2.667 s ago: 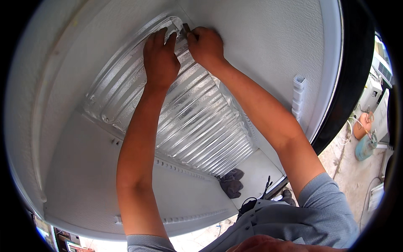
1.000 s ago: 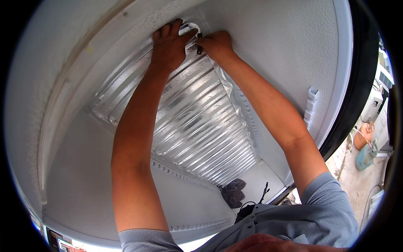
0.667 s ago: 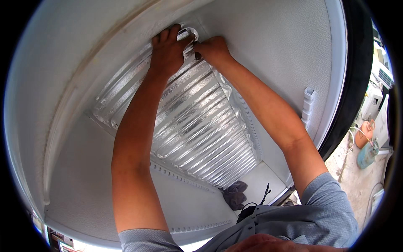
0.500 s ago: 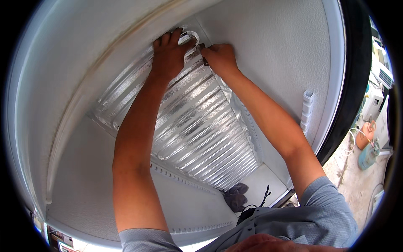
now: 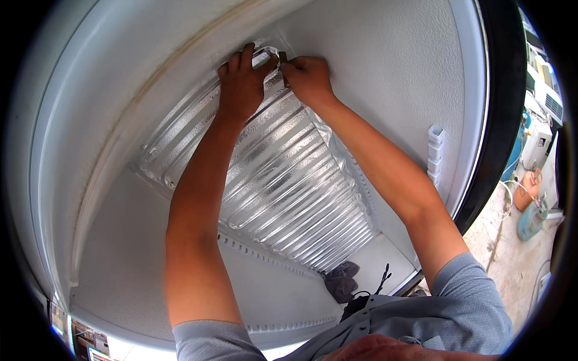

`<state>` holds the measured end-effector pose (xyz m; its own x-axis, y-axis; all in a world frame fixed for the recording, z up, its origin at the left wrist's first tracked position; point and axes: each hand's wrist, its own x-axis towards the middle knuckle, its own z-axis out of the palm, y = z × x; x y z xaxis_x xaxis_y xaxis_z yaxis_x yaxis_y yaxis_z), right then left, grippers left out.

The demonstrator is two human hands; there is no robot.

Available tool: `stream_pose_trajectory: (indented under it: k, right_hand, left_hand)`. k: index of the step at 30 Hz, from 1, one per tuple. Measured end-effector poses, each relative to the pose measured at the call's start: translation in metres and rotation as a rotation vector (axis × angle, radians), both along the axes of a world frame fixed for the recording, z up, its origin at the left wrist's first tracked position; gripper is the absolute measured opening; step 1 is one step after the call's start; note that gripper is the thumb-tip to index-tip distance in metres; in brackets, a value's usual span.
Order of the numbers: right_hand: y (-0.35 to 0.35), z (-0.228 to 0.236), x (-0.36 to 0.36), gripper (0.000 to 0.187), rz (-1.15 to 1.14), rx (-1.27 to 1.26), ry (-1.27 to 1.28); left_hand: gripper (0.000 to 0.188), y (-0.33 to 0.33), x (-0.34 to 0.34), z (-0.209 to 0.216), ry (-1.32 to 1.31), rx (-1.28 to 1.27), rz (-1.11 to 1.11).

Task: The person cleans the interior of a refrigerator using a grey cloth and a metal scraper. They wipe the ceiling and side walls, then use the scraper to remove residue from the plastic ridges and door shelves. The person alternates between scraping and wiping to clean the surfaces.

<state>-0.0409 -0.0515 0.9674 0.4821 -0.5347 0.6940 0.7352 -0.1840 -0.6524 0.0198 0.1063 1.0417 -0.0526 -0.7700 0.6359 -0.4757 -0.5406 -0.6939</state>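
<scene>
A silvery foil panel [image 5: 289,180] with parallel tubing ridges covers the back wall inside a white cabinet that looks like a refrigerator liner. Spread fingers of my left hand [image 5: 242,90] press on the panel's upper end, beside a rounded tube bend. Just to the right, my right hand [image 5: 310,78] pinches a narrow, flat, dark strip-like tool [image 5: 283,58]. Its edge rests against or very near the panel's upper right corner; contact cannot be made out. The tool's exact kind is unclear, as my fingers cover its middle.
The textured side wall [image 5: 385,78] carries a white notched bracket [image 5: 435,150]. A dark crumpled cloth [image 5: 341,281] and a black cable [image 5: 384,278] lie near my torso. Outside, at right, stand a blue-green gas cylinder [image 5: 532,221] and an orange container [image 5: 527,188].
My right hand and the strip-like tool have shifted slightly up and left, nearer my left thumb. My left hand stays pressed at nearly the same place. The view has moved a little.
</scene>
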Motion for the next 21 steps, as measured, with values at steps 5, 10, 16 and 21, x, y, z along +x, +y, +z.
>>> stream_pose_trajectory:
  k: [5,10,16,21]
  right_hand:
    - [-0.005,0.023,0.017,0.026,0.004,-0.098,0.069]
    - [-0.001,0.027,0.027,0.026,0.183,0.096,0.071]
    - [0.009,0.023,0.033,0.036,0.139,0.205,0.086]
    - [0.021,0.022,0.033,0.025,0.117,0.234,0.062]
  left_hand:
    - [0.063,0.005,0.001,-0.002,0.103,-0.012,0.026]
    - [0.05,0.011,-0.002,-0.004,0.06,-0.013,-0.133]
    - [0.05,0.018,0.004,-0.005,0.083,-0.134,-0.198]
    - [0.053,0.02,0.009,-0.002,0.087,-0.221,-0.29]
